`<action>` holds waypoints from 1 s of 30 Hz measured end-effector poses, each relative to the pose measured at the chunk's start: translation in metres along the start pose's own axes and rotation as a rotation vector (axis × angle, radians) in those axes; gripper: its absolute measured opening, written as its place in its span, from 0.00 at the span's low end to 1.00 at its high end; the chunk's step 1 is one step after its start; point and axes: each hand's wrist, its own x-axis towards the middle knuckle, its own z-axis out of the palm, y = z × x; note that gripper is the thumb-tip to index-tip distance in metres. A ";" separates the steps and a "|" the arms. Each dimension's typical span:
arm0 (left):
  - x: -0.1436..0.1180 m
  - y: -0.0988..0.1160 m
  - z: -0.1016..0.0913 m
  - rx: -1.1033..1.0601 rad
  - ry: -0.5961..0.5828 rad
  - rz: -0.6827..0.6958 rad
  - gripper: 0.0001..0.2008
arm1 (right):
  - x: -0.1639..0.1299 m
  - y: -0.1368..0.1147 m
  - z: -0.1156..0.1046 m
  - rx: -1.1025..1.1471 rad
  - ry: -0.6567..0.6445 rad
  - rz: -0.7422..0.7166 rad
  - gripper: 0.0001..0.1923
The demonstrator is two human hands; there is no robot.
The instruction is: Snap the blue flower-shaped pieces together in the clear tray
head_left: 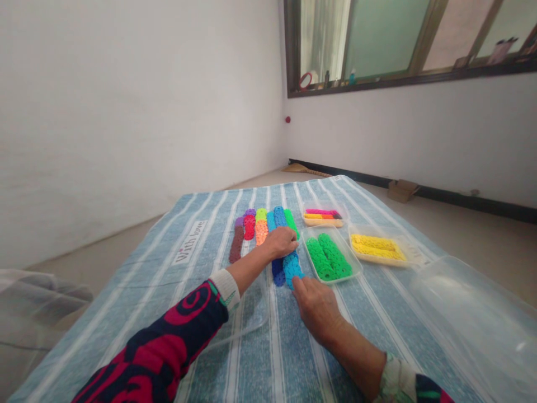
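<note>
Small plastic interlocking discs lie packed in long rows on the striped cloth. My left hand [282,242] is closed at the far end of a light blue row of discs [292,266]. At its near end, my right hand [318,305] pinches the same row. A dark blue row [277,272] lies directly to its left, partly under my left wrist. Beyond my hands are a medium blue row [279,216] and a bright green row [289,219]. Further left are orange [260,229], red [249,226] and brown [236,244] rows, with purple and yellow-green pieces at some far ends.
Right of my hands stands a clear tub [356,271] with two green rows. Behind it are a tub of yellow rows [377,246] and a tub of mixed colours [323,216]. A large clear container [474,313] is at right; a clear lid [251,316] lies under my left forearm.
</note>
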 end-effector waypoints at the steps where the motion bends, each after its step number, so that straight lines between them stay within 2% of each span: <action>1: 0.000 0.000 0.001 -0.005 0.008 0.002 0.10 | 0.000 0.000 0.000 0.001 0.002 -0.005 0.05; 15: 0.002 -0.012 0.007 -0.079 0.056 0.005 0.09 | 0.000 0.002 0.002 0.010 0.013 0.000 0.06; 30: -0.003 -0.013 0.001 -0.123 0.039 0.058 0.10 | 0.001 0.003 0.003 0.026 -0.007 0.006 0.06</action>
